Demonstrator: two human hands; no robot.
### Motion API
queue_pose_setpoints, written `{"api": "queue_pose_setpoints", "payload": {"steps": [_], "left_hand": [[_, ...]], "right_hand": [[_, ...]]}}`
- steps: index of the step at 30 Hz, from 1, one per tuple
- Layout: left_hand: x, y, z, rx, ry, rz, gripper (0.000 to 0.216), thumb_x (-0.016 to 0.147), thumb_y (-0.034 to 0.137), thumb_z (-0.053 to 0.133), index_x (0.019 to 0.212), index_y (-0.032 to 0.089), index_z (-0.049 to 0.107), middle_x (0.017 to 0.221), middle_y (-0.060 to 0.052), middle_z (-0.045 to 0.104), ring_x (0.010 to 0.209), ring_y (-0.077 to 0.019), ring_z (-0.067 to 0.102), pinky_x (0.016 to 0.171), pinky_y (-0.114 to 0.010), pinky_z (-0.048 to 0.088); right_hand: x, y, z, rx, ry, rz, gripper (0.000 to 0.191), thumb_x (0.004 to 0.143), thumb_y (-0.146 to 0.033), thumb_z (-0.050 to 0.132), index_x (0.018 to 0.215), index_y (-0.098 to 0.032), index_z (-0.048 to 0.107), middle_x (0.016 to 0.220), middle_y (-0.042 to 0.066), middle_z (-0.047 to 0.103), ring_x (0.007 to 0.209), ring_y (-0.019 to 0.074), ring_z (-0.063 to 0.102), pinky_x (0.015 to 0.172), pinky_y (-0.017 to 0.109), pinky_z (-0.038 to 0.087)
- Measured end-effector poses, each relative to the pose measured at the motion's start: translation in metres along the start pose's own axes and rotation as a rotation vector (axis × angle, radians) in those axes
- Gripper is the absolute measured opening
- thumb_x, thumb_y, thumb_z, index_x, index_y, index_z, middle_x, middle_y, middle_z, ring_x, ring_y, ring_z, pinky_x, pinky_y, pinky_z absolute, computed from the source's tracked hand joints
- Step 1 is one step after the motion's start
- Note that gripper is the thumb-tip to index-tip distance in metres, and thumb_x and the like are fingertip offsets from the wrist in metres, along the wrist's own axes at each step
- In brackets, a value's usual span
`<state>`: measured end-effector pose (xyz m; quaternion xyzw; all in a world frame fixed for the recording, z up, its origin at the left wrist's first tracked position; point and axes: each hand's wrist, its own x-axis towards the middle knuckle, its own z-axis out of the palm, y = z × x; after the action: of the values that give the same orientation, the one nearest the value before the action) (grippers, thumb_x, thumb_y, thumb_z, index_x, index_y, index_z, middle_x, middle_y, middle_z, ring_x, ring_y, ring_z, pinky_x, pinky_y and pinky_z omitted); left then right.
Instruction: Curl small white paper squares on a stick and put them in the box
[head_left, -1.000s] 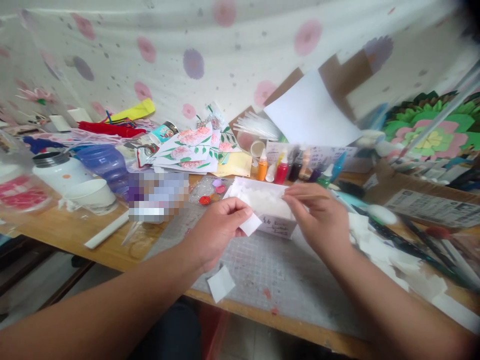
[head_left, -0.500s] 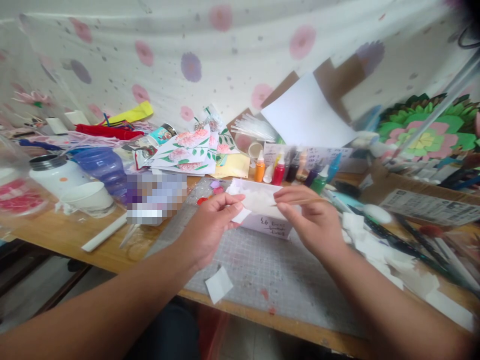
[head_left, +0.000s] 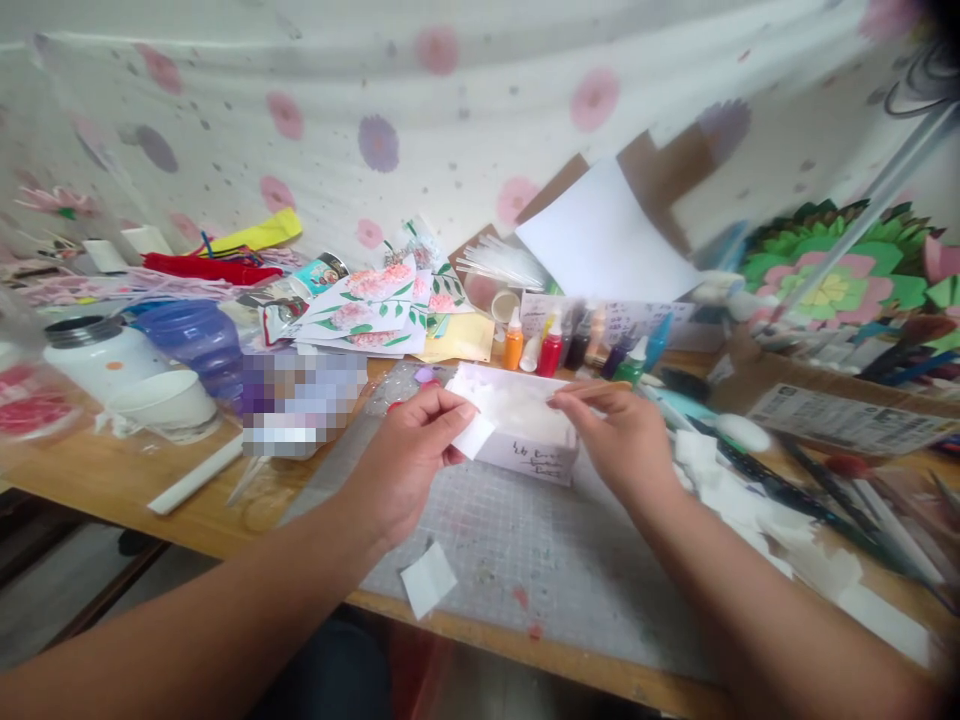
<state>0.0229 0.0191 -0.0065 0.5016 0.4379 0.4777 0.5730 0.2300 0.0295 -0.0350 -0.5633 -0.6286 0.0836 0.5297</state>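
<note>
My left hand pinches a small white paper square between thumb and fingers, at the left front corner of an open white box. The box has handwriting on its side and whitish, soft-looking stuff inside. Over the box's right end, my right hand has its fingertips closed around a thin, light-brown stick. The stick's tip is too small to make out. Another white paper square lies at the front edge of the grey cutting mat.
Paint bottles stand behind the box. To the right are loose white paper pieces, brushes and a cardboard box. At left stand a paper cup, a white jar and a white tube. Flower pictures lie at the back.
The whole view has shifted slightly. My left hand has tilted the paper square more into view, and my right hand with the stick has drawn a little away from it.
</note>
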Motion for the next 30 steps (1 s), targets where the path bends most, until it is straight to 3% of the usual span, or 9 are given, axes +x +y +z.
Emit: {"api": "queue_pose_setpoints", "payload": {"steps": [5,9,12,15,23,30], "left_hand": [[0.000,-0.001,0.001,0.022,-0.001,-0.019,0.020,0.079,0.033,0.067,0.073,0.016,0.059,0.073,0.002,0.054,0.067,-0.0097,0.047,0.058,-0.020,0.039],[-0.002,-0.001,0.005,0.072,-0.043,-0.003,0.018,0.080,0.031,0.066,0.074,0.015,0.060,0.069,0.001,0.056,0.064,-0.0101,0.049,0.055,-0.020,0.040],[-0.005,0.000,0.008,0.147,-0.080,0.026,0.014,0.081,0.029,0.064,0.081,0.016,0.062,0.068,0.001,0.060,0.061,-0.0109,0.055,0.055,-0.021,0.044],[-0.007,0.002,0.010,0.192,-0.083,0.007,0.014,0.083,0.026,0.062,0.094,0.018,0.060,0.068,0.002,0.065,0.057,-0.0115,0.060,0.056,-0.022,0.046],[-0.009,0.005,0.008,0.020,-0.177,-0.037,0.016,0.083,0.029,0.059,0.095,0.020,0.053,0.070,0.002,0.066,0.065,-0.0156,0.067,0.068,-0.033,0.054],[-0.013,0.009,0.007,0.096,-0.275,0.009,0.026,0.076,0.012,0.063,0.097,0.018,0.048,0.070,0.001,0.072,0.070,-0.0125,0.067,0.074,-0.026,0.050]], "right_hand": [[0.007,0.002,-0.005,0.040,0.013,-0.046,0.013,0.075,-0.022,0.069,0.063,-0.021,0.068,0.080,0.006,0.077,0.085,0.0267,0.073,0.086,0.049,0.053],[-0.006,-0.018,-0.009,0.233,0.000,-0.264,0.011,0.082,-0.020,0.066,0.073,-0.020,0.071,0.084,0.007,0.076,0.087,0.0206,0.071,0.083,0.038,0.056],[-0.019,-0.040,-0.012,0.373,-0.161,-0.419,0.011,0.082,-0.010,0.066,0.082,-0.019,0.073,0.081,0.006,0.075,0.085,0.0173,0.071,0.078,0.031,0.058],[-0.027,-0.051,-0.012,0.427,-0.272,-0.477,0.013,0.081,-0.007,0.066,0.087,-0.017,0.072,0.085,0.008,0.075,0.084,0.0163,0.072,0.075,0.028,0.059],[-0.022,-0.044,-0.006,0.437,-0.240,-0.376,0.014,0.082,-0.008,0.065,0.078,-0.019,0.073,0.078,0.006,0.076,0.079,0.0169,0.072,0.073,0.030,0.059],[-0.022,-0.040,-0.005,0.531,-0.201,-0.234,0.013,0.081,-0.011,0.068,0.077,-0.021,0.074,0.078,0.004,0.077,0.080,0.0165,0.071,0.076,0.031,0.058]]}}
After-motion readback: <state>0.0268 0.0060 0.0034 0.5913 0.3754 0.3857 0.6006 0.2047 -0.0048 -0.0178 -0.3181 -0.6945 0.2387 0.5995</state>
